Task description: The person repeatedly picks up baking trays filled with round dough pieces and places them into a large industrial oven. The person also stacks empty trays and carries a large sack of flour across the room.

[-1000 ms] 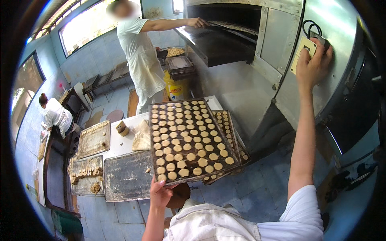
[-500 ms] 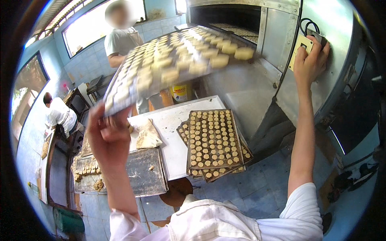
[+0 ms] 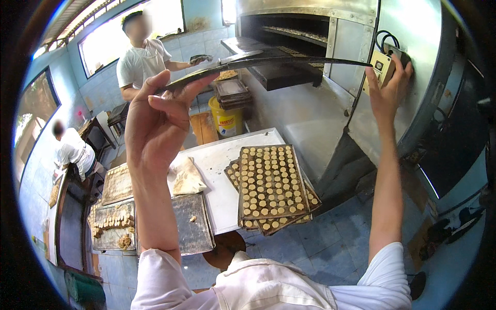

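My left hand is raised, its palm turned up and fingers and thumb at the left end of a dark baking tray. That tray is seen almost edge-on at eye height, so its top is hidden. Its far right corner comes close to my right thumb; whether they touch I cannot tell. Fingers apart, my right hand reaches up around a cream switch box on the metal oven side. Below, stacked trays carry rows of small round pale dough pieces.
An open oven is beyond the tray. A co-worker stands at the back left with a dark mitt; another person bends at a side bench. The white table holds a cloth and more trays. A yellow bucket stands behind.
The tray has gone from tilted, with its dough rows showing, to nearly edge-on. My right fingers have spread at the switch box. The co-worker behind has come into fuller view.
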Tool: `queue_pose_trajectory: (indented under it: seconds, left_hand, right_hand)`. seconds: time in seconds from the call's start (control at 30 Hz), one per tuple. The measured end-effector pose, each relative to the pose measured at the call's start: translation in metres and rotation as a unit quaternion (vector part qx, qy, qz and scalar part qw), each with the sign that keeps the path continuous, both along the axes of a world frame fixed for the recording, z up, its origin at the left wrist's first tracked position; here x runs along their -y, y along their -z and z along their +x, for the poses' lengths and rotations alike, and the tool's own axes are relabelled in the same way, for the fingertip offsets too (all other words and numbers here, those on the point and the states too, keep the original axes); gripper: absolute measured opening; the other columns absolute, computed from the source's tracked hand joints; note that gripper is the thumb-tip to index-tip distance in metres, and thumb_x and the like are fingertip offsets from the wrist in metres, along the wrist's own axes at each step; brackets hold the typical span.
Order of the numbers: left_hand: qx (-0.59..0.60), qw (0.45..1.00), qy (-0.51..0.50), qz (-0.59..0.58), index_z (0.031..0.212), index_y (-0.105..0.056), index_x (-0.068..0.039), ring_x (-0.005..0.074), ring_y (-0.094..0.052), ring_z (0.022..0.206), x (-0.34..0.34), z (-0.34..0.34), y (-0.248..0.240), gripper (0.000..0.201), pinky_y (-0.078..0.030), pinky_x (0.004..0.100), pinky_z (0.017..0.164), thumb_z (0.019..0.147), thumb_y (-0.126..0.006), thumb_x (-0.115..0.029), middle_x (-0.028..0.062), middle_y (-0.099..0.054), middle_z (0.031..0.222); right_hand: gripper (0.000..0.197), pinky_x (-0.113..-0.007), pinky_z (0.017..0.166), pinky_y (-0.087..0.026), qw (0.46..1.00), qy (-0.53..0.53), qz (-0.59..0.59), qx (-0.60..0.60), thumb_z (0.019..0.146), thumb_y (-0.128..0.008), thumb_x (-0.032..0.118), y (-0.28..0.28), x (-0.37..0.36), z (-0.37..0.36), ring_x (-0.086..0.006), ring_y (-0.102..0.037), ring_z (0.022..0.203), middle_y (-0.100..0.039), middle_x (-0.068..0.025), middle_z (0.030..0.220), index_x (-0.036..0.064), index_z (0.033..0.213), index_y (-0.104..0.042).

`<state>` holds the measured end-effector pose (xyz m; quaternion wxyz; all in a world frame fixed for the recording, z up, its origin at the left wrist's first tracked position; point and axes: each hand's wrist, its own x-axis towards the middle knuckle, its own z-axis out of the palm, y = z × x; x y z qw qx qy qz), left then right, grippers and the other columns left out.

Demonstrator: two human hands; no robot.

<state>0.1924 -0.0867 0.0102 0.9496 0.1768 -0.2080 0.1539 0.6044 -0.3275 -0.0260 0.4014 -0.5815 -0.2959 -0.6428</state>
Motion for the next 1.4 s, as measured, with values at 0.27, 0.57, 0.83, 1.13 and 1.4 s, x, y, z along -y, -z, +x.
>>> queue_pose_trajectory:
  seconds: [0.27, 0.57, 0.83, 1.13, 1.4]
  left_hand:
    - [-0.021, 1.0, -0.002, -0.002, 0.162, 0.002, -0.005, 0.0301, -0.076, 0.072, 0.042, -0.009, -0.018, 0.068, -0.067, 0.0253, 0.063, 0.108, -0.036, -0.021, 0.0468, -0.019, 0.154]
    - [-0.037, 0.995, -0.04, 0.078, 0.147, -0.015, 0.024, 0.0352, -0.076, 0.087, 0.079, -0.028, 0.0, 0.063, -0.065, 0.0153, 0.058, 0.108, -0.035, -0.021, 0.0525, -0.033, 0.142]
    - [-0.04, 0.993, -0.1, 0.055, 0.148, -0.018, 0.023, 0.0404, -0.072, 0.105, 0.077, -0.056, 0.015, 0.064, -0.065, 0.0175, 0.056, 0.107, -0.037, -0.022, 0.0529, -0.032, 0.142]
    - [-0.001, 0.984, -0.167, 0.063, 0.147, -0.023, 0.023, 0.0434, -0.062, 0.122, 0.022, -0.061, 0.047, 0.059, -0.063, 0.0188, 0.049, 0.107, -0.039, -0.017, 0.0474, -0.039, 0.143]
    - [0.043, 0.953, -0.277, 0.117, 0.144, -0.032, 0.022, 0.0463, -0.058, 0.128, -0.033, -0.109, 0.141, 0.055, -0.054, 0.0191, 0.034, 0.104, -0.043, -0.014, 0.0407, -0.048, 0.142]
  right_hand:
    - [0.027, -0.043, 0.096, -0.049, 0.872, -0.457, -0.081, -0.154, 0.102, -0.062, 0.018, 0.102, -0.149, -0.077, -0.032, -0.06, 0.114, -0.063, -0.0154, 0.119, 0.0037, 0.124, -0.057]
    - [0.045, -0.05, 0.113, -0.045, 0.1, -0.954, 0.069, -0.273, 0.105, -0.057, 0.034, 0.098, -0.323, -0.004, -0.0278, -0.049, 0.132, -0.05, -0.0148, 0.142, 0.0074, 0.14, -0.045]
    - [0.043, -0.047, 0.109, -0.049, 0.174, -0.949, 0.042, -0.26, 0.104, -0.058, 0.032, 0.097, -0.325, -0.061, -0.027, -0.054, 0.127, -0.057, -0.0137, 0.14, 0.0061, 0.138, -0.052]
    - [0.012, -0.033, 0.08, -0.054, 0.071, -0.93, -0.077, -0.351, 0.095, -0.073, 0.015, 0.19, -0.204, -0.074, -0.0185, -0.059, 0.105, -0.068, -0.0074, 0.125, 0.015, 0.107, -0.073]
    - [0.014, -0.033, 0.075, -0.051, 0.122, -0.878, -0.164, -0.432, 0.095, -0.074, 0.016, 0.26, -0.155, -0.054, -0.0178, -0.06, 0.097, -0.069, -0.0071, 0.11, 0.0112, 0.108, -0.075]
